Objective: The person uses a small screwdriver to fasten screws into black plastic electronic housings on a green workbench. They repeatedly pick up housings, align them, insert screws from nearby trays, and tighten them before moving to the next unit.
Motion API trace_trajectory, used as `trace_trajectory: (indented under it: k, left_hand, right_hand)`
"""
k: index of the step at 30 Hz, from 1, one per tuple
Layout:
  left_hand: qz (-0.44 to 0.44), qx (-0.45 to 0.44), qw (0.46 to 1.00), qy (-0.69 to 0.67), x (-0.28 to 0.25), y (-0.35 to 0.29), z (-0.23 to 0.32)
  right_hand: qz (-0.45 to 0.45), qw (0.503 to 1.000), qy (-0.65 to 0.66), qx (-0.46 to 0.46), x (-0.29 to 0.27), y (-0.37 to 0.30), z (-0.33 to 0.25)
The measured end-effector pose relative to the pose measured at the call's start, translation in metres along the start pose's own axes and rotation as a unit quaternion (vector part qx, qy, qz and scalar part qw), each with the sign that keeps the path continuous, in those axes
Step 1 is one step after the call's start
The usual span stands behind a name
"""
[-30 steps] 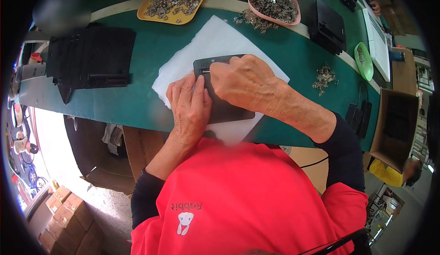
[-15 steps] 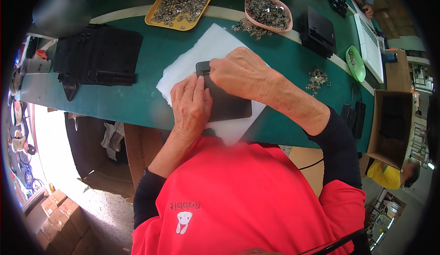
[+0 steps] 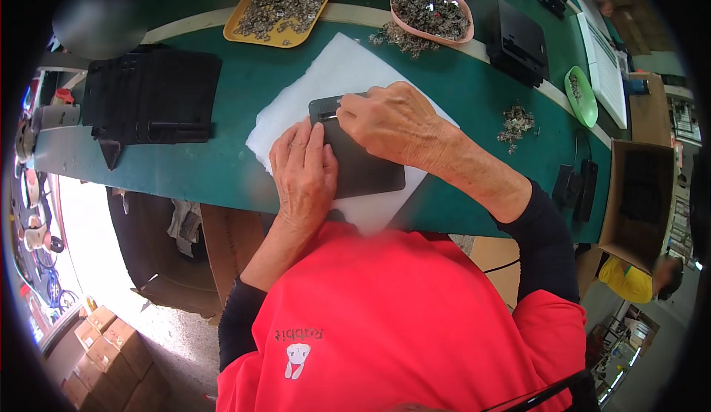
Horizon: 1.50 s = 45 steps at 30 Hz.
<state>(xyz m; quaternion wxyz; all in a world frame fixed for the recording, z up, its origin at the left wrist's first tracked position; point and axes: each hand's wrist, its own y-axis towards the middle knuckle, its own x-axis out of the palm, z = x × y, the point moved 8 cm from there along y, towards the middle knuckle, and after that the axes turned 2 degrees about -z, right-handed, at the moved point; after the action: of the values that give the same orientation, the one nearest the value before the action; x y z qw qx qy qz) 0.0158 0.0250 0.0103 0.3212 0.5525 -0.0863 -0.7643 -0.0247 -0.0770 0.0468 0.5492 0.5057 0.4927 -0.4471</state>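
A flat, dark grey rectangular panel [image 3: 366, 166] with rounded corners lies on a white foam sheet [image 3: 337, 64] at the table's near side. My left hand [image 3: 304, 171] rests along the panel's left edge, fingers stretched out and fingertips near its top left corner. Above that corner my right hand [image 3: 396, 124] is closed, its fingertips pinched beside a small slot with a shiny metal bit [image 3: 328, 115] in it. Whatever sits between those fingertips is hidden by the hand.
Beyond the foam stand a yellow tray [image 3: 231, 30] and a pink tray [image 3: 396, 19] of small metal parts, with loose parts [image 3: 404, 40] spilled alongside. Stacked black panels [image 3: 152, 93] lie left. Rightward are black pieces [image 3: 517, 41], another small heap [image 3: 516, 124] and a green dish [image 3: 587, 104].
My right hand has shifted slightly, and more of the metal bit at the slot shows beside its fingertips. My left hand stays on the panel's edge. The whole view has turned a little.
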Motion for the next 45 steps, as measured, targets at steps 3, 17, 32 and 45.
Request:
trace_trajectory:
  k: [3,17,32,45]
  left_hand:
    - [0.0,-0.001,1.0,-0.006,-0.001,0.001,0.0]
    - [0.007,0.0,0.999,-0.044,0.003,-0.001,-0.004]
    - [-0.013,-0.058,0.994,-0.089,-0.004,0.023,-0.011]
    - [0.04,-0.053,0.968,-0.24,-0.084,0.077,0.018]
  right_hand:
    - [0.002,1.0,0.0,-0.004,0.002,0.001,0.0]
    - [-0.003,1.0,0.006,-0.021,-0.007,0.008,-0.004]
    - [0.142,0.923,0.189,0.303,0.011,-0.078,0.049]
    - [0.328,0.819,0.323,0.342,0.023,-0.116,0.051]
